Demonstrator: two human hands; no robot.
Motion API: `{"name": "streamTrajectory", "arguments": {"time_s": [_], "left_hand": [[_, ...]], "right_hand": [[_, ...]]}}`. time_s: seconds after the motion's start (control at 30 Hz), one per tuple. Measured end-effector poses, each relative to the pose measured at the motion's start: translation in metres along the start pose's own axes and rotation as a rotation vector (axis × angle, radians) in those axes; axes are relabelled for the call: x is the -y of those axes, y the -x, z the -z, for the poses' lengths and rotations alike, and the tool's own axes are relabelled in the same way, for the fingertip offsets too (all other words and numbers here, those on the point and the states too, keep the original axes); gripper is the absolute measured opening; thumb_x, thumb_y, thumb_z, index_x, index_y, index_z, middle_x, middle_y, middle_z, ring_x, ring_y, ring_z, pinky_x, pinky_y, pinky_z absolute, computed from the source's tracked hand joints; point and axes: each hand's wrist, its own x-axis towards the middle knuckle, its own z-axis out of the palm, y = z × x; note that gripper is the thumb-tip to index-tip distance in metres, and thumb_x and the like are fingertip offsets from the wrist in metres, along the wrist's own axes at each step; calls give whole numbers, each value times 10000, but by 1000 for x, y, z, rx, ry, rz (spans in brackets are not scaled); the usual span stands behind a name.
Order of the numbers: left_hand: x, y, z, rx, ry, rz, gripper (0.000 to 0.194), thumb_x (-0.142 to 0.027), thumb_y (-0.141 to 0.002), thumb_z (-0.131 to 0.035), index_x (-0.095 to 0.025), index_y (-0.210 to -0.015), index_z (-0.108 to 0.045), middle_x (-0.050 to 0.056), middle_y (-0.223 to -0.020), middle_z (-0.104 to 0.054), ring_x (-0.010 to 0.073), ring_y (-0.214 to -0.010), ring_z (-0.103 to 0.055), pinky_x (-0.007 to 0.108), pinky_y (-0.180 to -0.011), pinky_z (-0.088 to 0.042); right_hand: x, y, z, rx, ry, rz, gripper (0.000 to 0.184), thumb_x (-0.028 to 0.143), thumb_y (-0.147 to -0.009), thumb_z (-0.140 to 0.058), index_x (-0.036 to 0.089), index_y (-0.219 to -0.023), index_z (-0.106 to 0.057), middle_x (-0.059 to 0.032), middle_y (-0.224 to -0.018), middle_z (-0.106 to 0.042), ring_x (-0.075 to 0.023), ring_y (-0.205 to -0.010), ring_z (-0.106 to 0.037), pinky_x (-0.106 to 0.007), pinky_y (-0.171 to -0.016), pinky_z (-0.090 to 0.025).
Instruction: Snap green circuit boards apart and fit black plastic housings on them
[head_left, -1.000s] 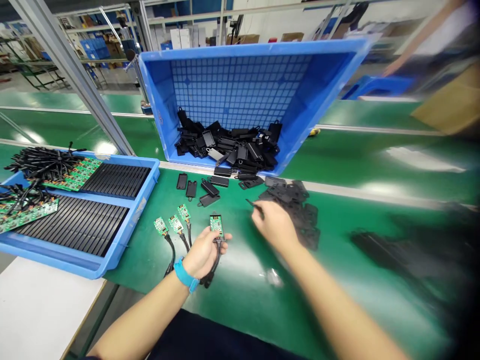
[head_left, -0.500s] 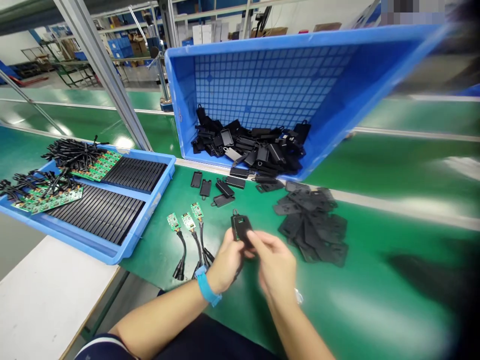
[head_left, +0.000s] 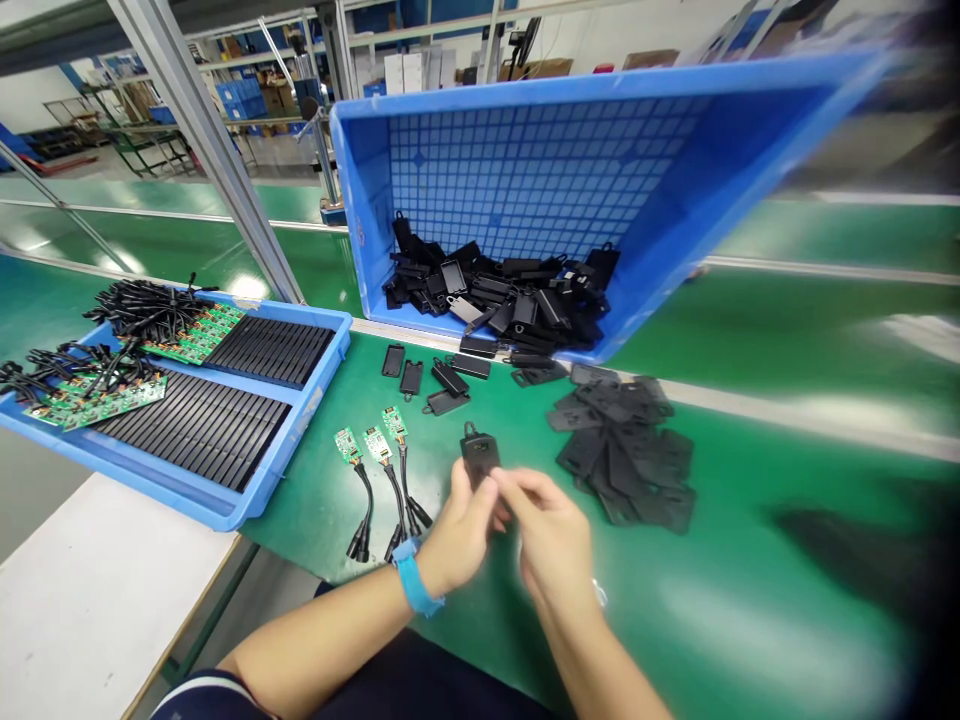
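A small black plastic case [head_left: 479, 452] with a hanging loop at its top is held over the green table. My left hand [head_left: 459, 540], with a blue band at the wrist, is closed around its lower part. The thumb and fingers of my right hand [head_left: 556, 535] pinch its lower right edge. My fingers hide the bottom of the case. Left of my hands lie several green circuit boards [head_left: 377, 444] with black cables. Beyond them are loose black case halves [head_left: 450, 377]. A pile of flat black covers [head_left: 626, 450] lies to the right.
A large blue crate [head_left: 525, 170] lies tipped toward me, with many black cases [head_left: 495, 290] inside. At the left stands a shallow blue tray [head_left: 225, 518] with rows of black cases and cabled boards. A metal post [head_left: 217, 150] rises behind the tray.
The flat top piece now lies flush on the case, and the green strip along its left side no longer shows. My left thumb has moved up and right, beside my right fingertips.
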Motion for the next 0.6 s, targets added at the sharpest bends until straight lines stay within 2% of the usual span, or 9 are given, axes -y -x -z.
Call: {"name": "streamTrajectory", "arguments": {"time_s": [0.1, 0.17, 0.23, 0.33, 0.4, 0.43, 0.5, 0.57, 0.6], "left_hand": [[-2, 2, 1, -30, -94, -27, 324, -399, -854, -379, -179, -1092, -380, 34, -838, -504, 119, -687, -478, 250, -652, -412], [-3, 3, 3, -44, -142, -57, 323, -381, -864, -360, -174, -1112, -379, 30, -794, -507, 118, -663, -483, 248, -634, -416], [-3, 3, 4, -26, -173, -93, 347, -360, -874, -342, -173, -1164, -368, 27, -751, -509, 117, -639, -489, 244, -615, -420], [3, 5, 3, 44, -206, -112, 425, -347, -873, -348, -183, -1262, -303, 34, -749, -536, 118, -608, -525, 246, -582, -437], [8, 8, 1, 87, -210, -83, 459, -363, -868, -350, -188, -1284, -266, 34, -747, -557, 120, -567, -549, 248, -536, -450], [10, 8, 0, 118, -213, -60, 464, -375, -870, -337, -192, -1288, -258, 34, -744, -568, 122, -551, -560, 249, -515, -455], [9, 6, 0, 234, -290, -29, 475, -392, -863, -344, -201, -1293, -276, 36, -752, -601, 135, -580, -591, 258, -537, -472], [-2, -7, 8, 336, -485, -49, 518, -424, -828, -414, -213, -1294, -328, 33, -774, -635, 149, -657, -610, 273, -616, -478], [-11, -17, 16, 322, -607, -79, 540, -446, -802, -453, -216, -1283, -364, 29, -788, -646, 154, -692, -610, 276, -652, -473]], "right_hand": [[2, -3, 6, 28, 155, 96, 182, 318, -616, -714, 164, -643, -621, -10, -744, -541, -104, -537, -488, -235, -464, -423], [9, -8, 12, 75, 301, 208, 155, 312, -629, -703, 171, -649, -641, -37, -800, -564, -146, -670, -537, -252, -566, -454], [18, -11, 16, 183, 360, 238, 180, 308, -647, -689, 191, -781, -669, -49, -868, -593, -166, -753, -556, -268, -636, -465], [29, -12, 15, 424, 273, 44, 343, 343, -696, -643, 184, -1000, -634, -32, -744, -622, -127, -514, -540, -264, -484, -452], [31, -10, 16, 506, 202, -77, 371, 374, -708, -626, 135, -991, -641, 8, -535, -561, -103, -352, -452, -250, -362, -391], [31, -9, 18, 495, 176, -100, 376, 389, -702, -627, 119, -963, -652, 19, -479, -529, -104, -327, -434, -247, -334, -372], [33, -9, 32, 421, 194, -94, 379, 407, -671, -650, 122, -920, -672, -5, -508, -566, -138, -394, -500, -265, -369, -413], [42, -14, 58, 291, 353, -17, 349, 419, -614, -691, 151, -838, -696, -54, -679, -654, -196, -587, -594, -303, -512, -484], [48, -19, 74, 184, 473, 49, 336, 431, -570, -716, 169, -779, -703, -61, -723, -670, -222, -665, -611, -316, -571, -495]]}}
